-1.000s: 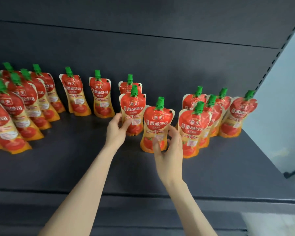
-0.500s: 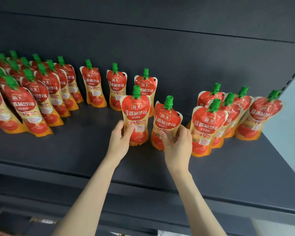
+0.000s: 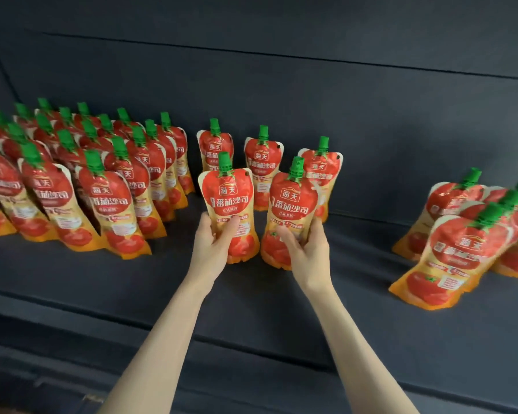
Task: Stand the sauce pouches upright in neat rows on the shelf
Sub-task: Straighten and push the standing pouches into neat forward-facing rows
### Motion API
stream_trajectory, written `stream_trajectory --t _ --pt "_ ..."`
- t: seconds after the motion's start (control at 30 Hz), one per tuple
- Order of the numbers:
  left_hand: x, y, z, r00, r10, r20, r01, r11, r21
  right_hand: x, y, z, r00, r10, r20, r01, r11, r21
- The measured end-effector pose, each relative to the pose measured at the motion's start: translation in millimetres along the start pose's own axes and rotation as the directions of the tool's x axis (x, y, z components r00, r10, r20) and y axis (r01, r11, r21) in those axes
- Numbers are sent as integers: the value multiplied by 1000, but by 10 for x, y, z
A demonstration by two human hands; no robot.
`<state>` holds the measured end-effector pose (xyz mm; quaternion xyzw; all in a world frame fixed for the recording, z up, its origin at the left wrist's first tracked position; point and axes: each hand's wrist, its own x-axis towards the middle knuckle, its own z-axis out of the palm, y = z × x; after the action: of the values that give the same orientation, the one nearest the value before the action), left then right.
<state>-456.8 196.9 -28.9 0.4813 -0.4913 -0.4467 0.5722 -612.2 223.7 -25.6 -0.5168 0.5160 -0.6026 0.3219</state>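
Red and orange sauce pouches with green caps stand on a dark shelf (image 3: pixel 251 300). My left hand (image 3: pixel 213 243) grips the lower part of one upright pouch (image 3: pixel 229 198). Beside it, my right hand (image 3: pixel 307 252) grips a second pouch (image 3: pixel 292 204) that leans slightly right. Three pouches (image 3: pixel 263 162) stand in a row right behind these two. Several rows of pouches (image 3: pixel 96 186) fill the shelf's left side. A looser group of pouches (image 3: pixel 467 243) leans at the right.
The shelf's dark back wall (image 3: pixel 341 115) rises behind the pouches. The shelf's front edge (image 3: pixel 251 348) runs below my forearms, with a lower ledge under it. Bare shelf lies between the held pouches and the right group.
Both hands have slid the two held pouches left along the shelf, away from the right group and toward the left rows. The view has turned left and closer.
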Motion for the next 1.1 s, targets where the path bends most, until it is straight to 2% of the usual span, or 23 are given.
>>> stream_trajectory --t 0.17,0.47,0.57,0.67,0.73,0.9,1.1 --pt "527 -27 -406 996 39 84 -44 997 60 317 77 514 994 13 -108 -12 1000 14" --pt "1078 -133 -494 976 49 214 -65 995 71 658 159 842 987 17 -161 -30 996 -85" --pt "1165 -213 -493 971 32 236 -63 990 124 734 150 827 989 5 -148 -28 988 -153" --pt "1155 -255 -526 974 54 221 -102 972 210 717 187 803 992 -6 -127 -18 982 -188" --pt "1118 -243 -539 977 70 202 -113 971 209 676 258 806 991 -3 -135 -21 984 -179" --pt "1089 -268 -535 983 162 84 -178 954 241 661 370 864 985 -26 -169 -15 972 -234" --pt "1138 -334 -501 987 160 11 -154 923 354 671 334 900 972 -36 -232 -34 956 -290"
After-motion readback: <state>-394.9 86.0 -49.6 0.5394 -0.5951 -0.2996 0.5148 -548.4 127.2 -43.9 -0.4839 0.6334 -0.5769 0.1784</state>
